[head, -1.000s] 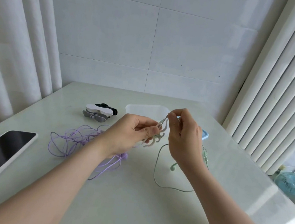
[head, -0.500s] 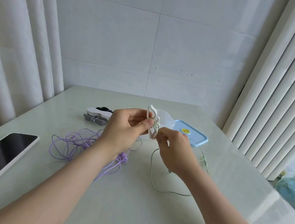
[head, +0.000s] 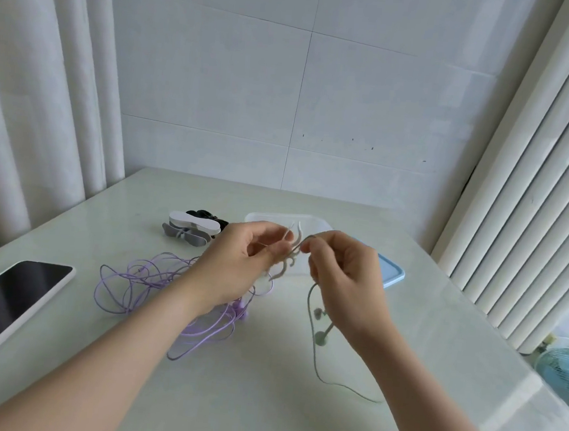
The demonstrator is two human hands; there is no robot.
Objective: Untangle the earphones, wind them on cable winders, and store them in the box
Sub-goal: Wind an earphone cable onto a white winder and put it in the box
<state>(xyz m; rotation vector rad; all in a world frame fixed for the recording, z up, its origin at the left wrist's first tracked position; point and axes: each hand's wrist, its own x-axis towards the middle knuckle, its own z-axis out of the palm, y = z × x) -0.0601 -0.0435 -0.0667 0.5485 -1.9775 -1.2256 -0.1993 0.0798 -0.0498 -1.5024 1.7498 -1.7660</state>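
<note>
We record the left hand (head: pixel 237 262) gripping the white winder (head: pixel 287 265), and the right hand (head: pixel 346 282) pinching the cable of the green earphones (head: pixel 320 338) beside it. The hands hide much of the box (head: pixel 262 217); open table (head: pixel 259 405) lies nearest us.

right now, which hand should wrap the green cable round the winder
Right, probably. The right hand pinches the green cable just beside the winder, with slack hanging below it. The left hand grips the winder, so it is better placed to hold it steady.
</note>
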